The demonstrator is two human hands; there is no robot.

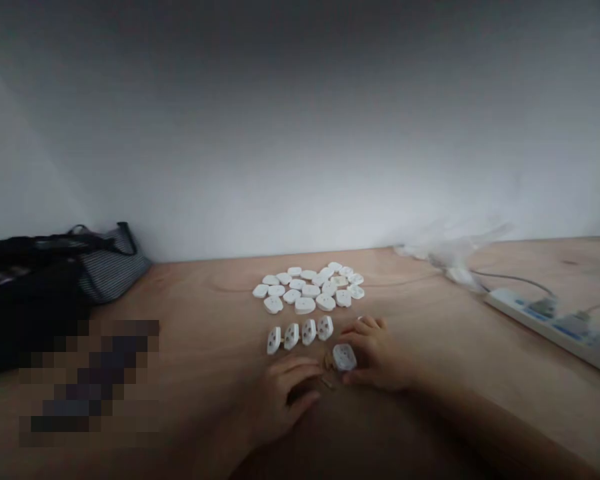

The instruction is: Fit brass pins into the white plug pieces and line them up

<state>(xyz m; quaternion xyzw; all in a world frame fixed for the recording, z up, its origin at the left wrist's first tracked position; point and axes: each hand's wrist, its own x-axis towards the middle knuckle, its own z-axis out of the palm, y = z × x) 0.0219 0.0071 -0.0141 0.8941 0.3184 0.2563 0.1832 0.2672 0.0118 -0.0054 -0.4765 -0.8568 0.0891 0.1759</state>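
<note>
My right hand [375,357] rests on the wooden table [205,313] with its fingers curled round a white plug piece [344,357]. My left hand [280,397] lies beside it, fingers bent and reaching toward small brass parts [327,373] next to that piece; whether it grips one is unclear. Just beyond my hands stands a short row of several white plug pieces [300,333] with pins showing. Farther back lies a pile of several flat white plug covers [310,288].
A black and striped bag [55,280] sits at the left edge. A white power strip [555,327] with cables lies at the right, with a crumpled clear plastic bag [450,257] behind it. A white wall rises at the table's back. A pixelated patch covers the near left.
</note>
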